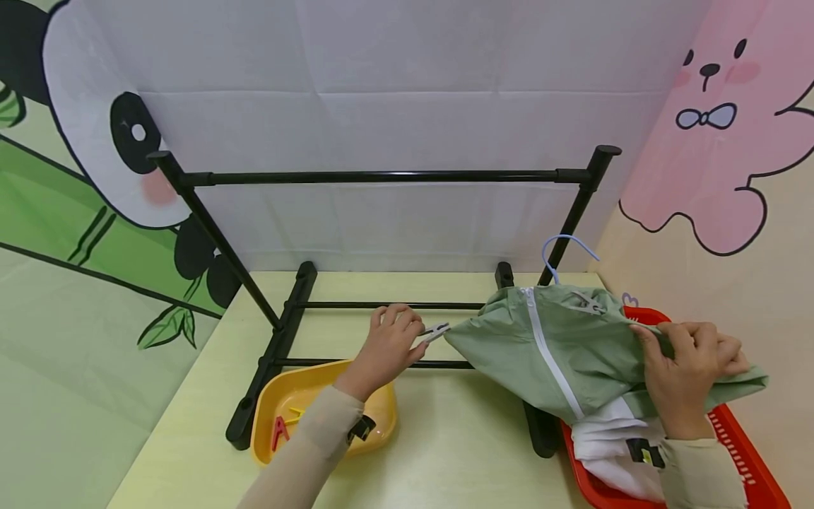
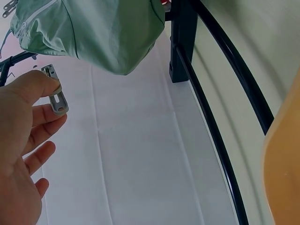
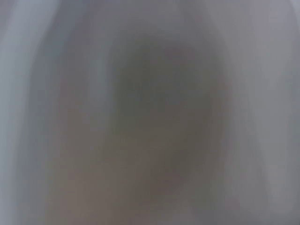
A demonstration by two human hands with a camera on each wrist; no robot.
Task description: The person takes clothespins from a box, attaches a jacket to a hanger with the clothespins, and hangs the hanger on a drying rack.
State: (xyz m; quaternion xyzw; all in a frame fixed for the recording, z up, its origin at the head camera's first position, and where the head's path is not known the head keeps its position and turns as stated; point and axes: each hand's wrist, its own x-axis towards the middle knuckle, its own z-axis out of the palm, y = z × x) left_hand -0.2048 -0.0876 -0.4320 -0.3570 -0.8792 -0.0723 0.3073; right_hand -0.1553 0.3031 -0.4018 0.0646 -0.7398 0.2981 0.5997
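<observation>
A grey clothespin point(image 1: 436, 332) is pinched between the thumb and index finger of my left hand point(image 1: 389, 350), just left of a green garment point(image 1: 572, 346) with a white zipper. In the left wrist view the clothespin point(image 2: 56, 93) is held below the garment point(image 2: 103, 33), apart from it, my left hand point(image 2: 23, 136) with its other fingers loosely bent. My right hand point(image 1: 687, 367) grips the garment's right part. A blue hanger point(image 1: 568, 238) sticks out of the garment's top, and another grey clothespin point(image 1: 586, 302) sits on the fabric. The right wrist view is too blurred to read.
A black rack point(image 1: 381, 177) stands on the pale table point(image 1: 439, 438). On the left is a yellow bin point(image 1: 381, 431) with a red clothespin point(image 1: 280, 431) and a yellow one. Beneath the garment, white cloth point(image 1: 617, 445) lies in a red basket point(image 1: 744, 445).
</observation>
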